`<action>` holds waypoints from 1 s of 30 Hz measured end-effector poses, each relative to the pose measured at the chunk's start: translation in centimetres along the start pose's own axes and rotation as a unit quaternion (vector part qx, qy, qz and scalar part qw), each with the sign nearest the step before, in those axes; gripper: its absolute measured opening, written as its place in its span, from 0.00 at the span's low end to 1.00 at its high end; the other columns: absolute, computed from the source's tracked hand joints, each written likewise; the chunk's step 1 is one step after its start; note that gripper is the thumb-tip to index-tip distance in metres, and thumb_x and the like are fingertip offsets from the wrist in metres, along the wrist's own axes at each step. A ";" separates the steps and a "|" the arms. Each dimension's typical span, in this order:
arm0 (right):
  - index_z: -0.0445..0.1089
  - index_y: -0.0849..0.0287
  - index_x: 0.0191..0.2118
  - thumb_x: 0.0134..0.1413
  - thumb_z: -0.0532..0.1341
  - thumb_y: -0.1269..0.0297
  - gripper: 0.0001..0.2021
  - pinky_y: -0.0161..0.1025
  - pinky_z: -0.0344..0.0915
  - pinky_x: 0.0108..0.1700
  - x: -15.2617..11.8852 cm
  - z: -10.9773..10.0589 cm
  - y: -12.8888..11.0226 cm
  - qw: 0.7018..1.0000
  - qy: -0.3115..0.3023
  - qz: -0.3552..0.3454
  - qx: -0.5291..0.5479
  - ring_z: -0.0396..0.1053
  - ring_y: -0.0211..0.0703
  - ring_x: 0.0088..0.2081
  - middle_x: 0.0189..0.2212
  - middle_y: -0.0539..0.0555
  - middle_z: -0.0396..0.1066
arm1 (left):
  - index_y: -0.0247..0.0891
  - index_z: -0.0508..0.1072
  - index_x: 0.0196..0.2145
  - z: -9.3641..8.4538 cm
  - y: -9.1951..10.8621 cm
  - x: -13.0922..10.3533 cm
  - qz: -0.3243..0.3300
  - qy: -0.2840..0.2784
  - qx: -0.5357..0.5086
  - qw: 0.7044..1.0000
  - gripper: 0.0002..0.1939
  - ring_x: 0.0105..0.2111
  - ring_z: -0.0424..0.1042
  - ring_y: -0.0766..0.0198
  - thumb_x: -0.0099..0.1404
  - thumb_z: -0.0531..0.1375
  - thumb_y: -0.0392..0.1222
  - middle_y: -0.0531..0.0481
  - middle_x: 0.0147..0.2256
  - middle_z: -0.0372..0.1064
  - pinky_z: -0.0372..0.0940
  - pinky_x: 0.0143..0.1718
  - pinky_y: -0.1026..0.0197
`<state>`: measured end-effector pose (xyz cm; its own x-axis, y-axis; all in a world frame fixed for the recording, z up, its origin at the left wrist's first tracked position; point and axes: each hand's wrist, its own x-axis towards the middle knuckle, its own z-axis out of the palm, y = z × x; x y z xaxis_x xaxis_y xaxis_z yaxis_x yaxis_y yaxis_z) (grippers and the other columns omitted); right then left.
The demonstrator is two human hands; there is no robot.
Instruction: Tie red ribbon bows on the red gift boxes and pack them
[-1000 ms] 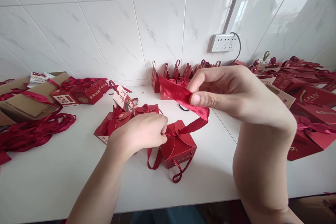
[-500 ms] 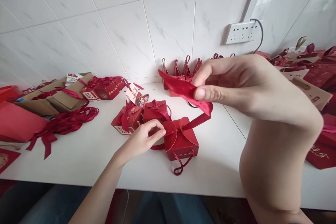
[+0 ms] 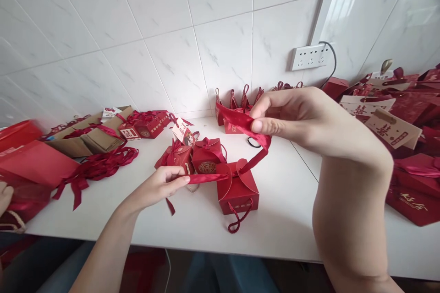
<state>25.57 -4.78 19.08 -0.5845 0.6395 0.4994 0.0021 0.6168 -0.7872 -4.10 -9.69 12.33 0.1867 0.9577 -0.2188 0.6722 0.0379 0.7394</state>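
Note:
A small red gift box [image 3: 238, 192] with a twisted cord handle stands on the white table in front of me. A dark red satin ribbon [image 3: 208, 178] runs through the flaps on its top. Left of the box, my left hand [image 3: 168, 181] pinches one stretch of ribbon, pulled taut and nearly level; its loose tail hangs below. Above and to the right, my right hand [image 3: 285, 116] holds the other end between thumb and forefinger, and that side droops in a loose curve to the box. Two boxes with bows [image 3: 207, 155] sit just behind.
A heap of red ribbons [image 3: 103, 165] lies left, by an open cardboard box [image 3: 91, 139]. Another person's hand [image 3: 4, 197] shows at the left edge. Many red gift boxes [image 3: 412, 192] crowd the right side. A power strip [image 3: 309, 57] is on the tiled wall.
My left hand has moved left, away from the gift box, drawing the ribbon out straight. My right hand keeps its pinch. Another person's hand has come into view at the left.

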 end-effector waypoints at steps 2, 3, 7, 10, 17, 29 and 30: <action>0.73 0.59 0.30 0.51 0.65 0.53 0.13 0.36 0.61 0.28 0.0 0.1 0.0 1.000 0.000 0.000 0.001 0.64 0.37 0.28 0.25 0.51 0.68 | 0.38 0.61 0.22 -1.0 -0.1 -0.6 0.013 -0.010 -0.020 1.000 0.17 0.21 0.56 0.68 0.62 0.55 0.52 0.56 0.20 0.54 0.54 0.24 0.65; 0.72 0.59 0.30 0.51 0.65 0.53 0.13 0.35 0.60 0.27 0.0 0.1 0.0 1.000 0.001 0.000 0.001 0.63 0.37 0.28 0.25 0.51 0.68 | 0.38 0.63 0.22 -1.4 -0.1 -0.8 0.023 -0.011 -0.023 0.999 0.17 0.23 0.59 0.66 0.62 0.55 0.51 0.54 0.21 0.58 0.57 0.26 0.65; 0.72 0.60 0.29 0.51 0.65 0.54 0.12 0.35 0.58 0.26 0.1 0.2 0.0 1.000 0.009 0.012 -0.004 0.63 0.37 0.27 0.26 0.52 0.68 | 0.39 0.71 0.24 -2.4 0.3 -1.0 0.057 0.023 -0.022 0.998 0.14 0.33 0.67 0.59 0.60 0.56 0.50 0.47 0.31 0.70 0.62 0.36 0.61; 0.71 0.60 0.29 0.52 0.65 0.55 0.12 0.34 0.57 0.26 0.2 0.1 0.2 1.000 0.009 0.020 -0.006 0.62 0.36 0.27 0.26 0.51 0.66 | 0.38 0.69 0.18 -2.4 1.0 -0.3 0.076 0.047 -0.072 0.993 0.16 0.38 0.69 0.55 0.58 0.58 0.49 0.44 0.37 0.74 0.63 0.40 0.59; 0.69 0.61 0.30 0.53 0.63 0.53 0.14 0.35 0.58 0.30 0.4 0.1 0.5 0.999 -0.003 0.035 -0.008 0.61 0.37 0.28 0.25 0.51 0.65 | 0.35 0.71 0.18 -0.6 3.7 2.7 0.153 0.050 -0.316 0.935 0.13 0.44 0.70 0.55 0.55 0.61 0.44 0.42 0.37 0.74 0.64 0.44 0.58; 0.66 0.60 0.29 0.52 0.64 0.52 0.15 0.34 0.54 0.28 1.0 0.9 1.3 0.998 0.032 0.043 0.045 0.57 0.36 0.26 0.24 0.48 0.62 | 0.38 0.66 0.25 1.7 10.0 5.2 0.233 0.132 -0.496 0.826 0.13 0.27 0.64 0.63 0.58 0.51 0.49 0.48 0.28 0.64 0.66 0.32 0.56; 0.66 0.60 0.30 0.52 0.64 0.52 0.15 0.34 0.55 0.29 1.1 1.0 1.2 0.997 0.036 0.044 0.053 0.57 0.36 0.27 0.24 0.48 0.62 | 0.38 0.67 0.26 1.8 10.1 5.2 0.244 0.131 -0.491 0.826 0.12 0.27 0.64 0.63 0.57 0.51 0.48 0.48 0.28 0.64 0.66 0.31 0.56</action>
<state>24.14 -3.81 18.31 -0.5262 0.7224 0.4485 -0.0364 0.5078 -0.8607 4.93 -4.81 17.51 0.0150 0.9513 0.3079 -0.3668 -0.2812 0.8868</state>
